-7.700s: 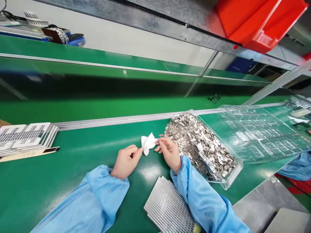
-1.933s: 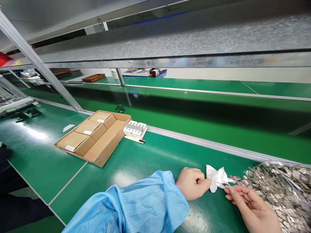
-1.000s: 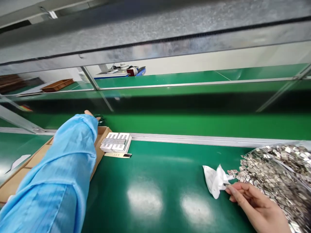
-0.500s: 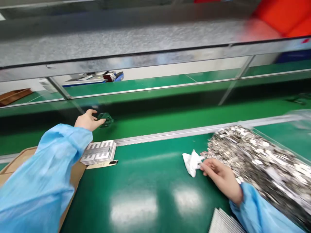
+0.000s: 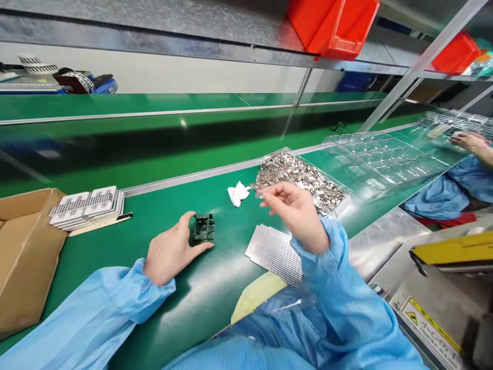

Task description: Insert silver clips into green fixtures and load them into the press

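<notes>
Between the thumb and fingers of my left hand (image 5: pixel 173 246) is a dark green circuit board assembly (image 5: pixel 204 227), held by its edges just over the green work surface. Raised above the work surface, my right hand (image 5: pixel 290 208) pinches a small shiny piece (image 5: pixel 259 195) at its fingertips; its exact kind is too small to make out. Behind that hand, a clear tray (image 5: pixel 344 206) holds a heap of small silvery metal pieces (image 5: pixel 287 172). A crumpled white tissue (image 5: pixel 238 193) lies left of the heap. Nearer to me is a stack of ridged silvery sheets (image 5: pixel 273 253).
On the left stand a cardboard box (image 5: pixel 34 257) and a stack of white cards with dark rows (image 5: pixel 87 205). Clear plastic trays (image 5: pixel 389 156) lie at the right, near a co-worker's hand (image 5: pixel 472 141). A metal shelf with a red bin (image 5: pixel 333 28) hangs above the sunken green belt (image 5: pixel 185 149).
My left hand has brought the circuit board from the sunken belt to the near work surface. My right hand has moved off from beside the tissue and lifted. The view has turned right.
</notes>
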`<state>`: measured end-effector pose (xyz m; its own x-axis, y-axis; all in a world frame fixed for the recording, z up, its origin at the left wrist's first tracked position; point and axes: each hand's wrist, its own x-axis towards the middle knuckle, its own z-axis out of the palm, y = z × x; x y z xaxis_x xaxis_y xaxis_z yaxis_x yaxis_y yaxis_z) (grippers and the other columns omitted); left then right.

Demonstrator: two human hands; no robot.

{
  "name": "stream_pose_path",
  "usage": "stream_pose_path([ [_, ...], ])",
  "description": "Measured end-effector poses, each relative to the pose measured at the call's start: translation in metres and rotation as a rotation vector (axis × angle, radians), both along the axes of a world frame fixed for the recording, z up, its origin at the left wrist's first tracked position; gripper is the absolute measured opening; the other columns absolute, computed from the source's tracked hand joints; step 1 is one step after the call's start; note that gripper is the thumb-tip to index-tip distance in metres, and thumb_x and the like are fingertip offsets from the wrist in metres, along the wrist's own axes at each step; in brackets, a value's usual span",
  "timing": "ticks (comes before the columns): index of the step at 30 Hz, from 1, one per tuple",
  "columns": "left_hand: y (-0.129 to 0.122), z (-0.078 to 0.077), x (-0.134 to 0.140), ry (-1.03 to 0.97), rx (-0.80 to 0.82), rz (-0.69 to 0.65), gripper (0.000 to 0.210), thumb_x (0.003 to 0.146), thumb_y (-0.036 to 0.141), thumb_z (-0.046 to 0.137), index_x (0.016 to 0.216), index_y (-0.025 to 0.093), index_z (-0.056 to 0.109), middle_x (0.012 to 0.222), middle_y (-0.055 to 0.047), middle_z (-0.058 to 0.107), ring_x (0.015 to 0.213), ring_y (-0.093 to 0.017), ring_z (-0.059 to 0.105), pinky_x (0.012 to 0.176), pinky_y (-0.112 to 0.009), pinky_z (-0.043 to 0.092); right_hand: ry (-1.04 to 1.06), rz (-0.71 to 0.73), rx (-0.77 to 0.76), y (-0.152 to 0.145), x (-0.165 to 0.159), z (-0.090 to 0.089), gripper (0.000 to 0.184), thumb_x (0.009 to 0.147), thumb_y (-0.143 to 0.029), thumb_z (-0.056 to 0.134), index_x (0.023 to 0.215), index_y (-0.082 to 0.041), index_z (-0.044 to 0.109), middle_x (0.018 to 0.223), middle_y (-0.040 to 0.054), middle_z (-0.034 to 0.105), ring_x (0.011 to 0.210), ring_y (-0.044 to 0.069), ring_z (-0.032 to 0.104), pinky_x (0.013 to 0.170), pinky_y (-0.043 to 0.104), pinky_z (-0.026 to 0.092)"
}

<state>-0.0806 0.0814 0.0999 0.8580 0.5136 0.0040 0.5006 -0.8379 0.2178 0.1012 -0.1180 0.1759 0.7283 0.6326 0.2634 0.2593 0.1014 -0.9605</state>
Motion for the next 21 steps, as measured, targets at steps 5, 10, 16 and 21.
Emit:
stream_pose_path([
  [5,0.023,-0.035,-0.004,-0.273,-0.120,-0.200,0.101,0.066,0.063,0.072,0.143,0.016,0.027,0.145,-0.022,0.040,0.135,-0.039,0.040,0.105,-0.054,0.040,0.207,0.028,-0.023,-0.036,-0.063,-0.040,0.032,0.083,-0.047,0.073,0.077,-0.017,0.064,0.104,0.0096,0.065,0.069,0.015,0.060,0.053,0.024,0.049],
  [10,0.020,-0.041,0.007,-0.332,-0.339,-0.373,0.063,0.073,0.046,0.072,0.124,0.019,0.047,0.121,-0.012,0.058,0.116,-0.030,0.057,0.100,-0.046,0.047,0.399,0.091,-0.048,-0.042,-0.100,-0.089,0.034,0.083,-0.049,0.073,0.077,-0.017,0.063,0.106,0.0097,0.063,0.075,0.017,0.060,0.052,0.021,0.046],
  [16,-0.044,-0.040,-0.015,-0.578,-0.884,-0.224,0.051,0.072,0.035,0.074,0.115,0.024,0.048,0.114,-0.005,0.059,0.092,-0.018,0.066,0.077,-0.031,0.059,0.317,-0.066,-0.039,-0.044,-0.119,-0.099,0.029,0.083,-0.046,0.071,0.076,-0.019,0.064,0.108,0.0102,0.061,0.094,0.024,0.058,0.064,0.027,0.049],
  [21,-0.066,-0.032,-0.022,-0.514,-1.159,-0.180,0.051,0.064,0.026,0.080,0.106,0.026,0.051,0.092,0.001,0.068,0.076,-0.016,0.070,0.068,-0.025,0.060,0.264,-0.135,-0.053,-0.038,-0.129,-0.103,0.019,0.085,-0.036,0.068,0.077,-0.020,0.065,0.115,0.0092,0.059,0.099,0.023,0.057,0.074,0.031,0.049],
])
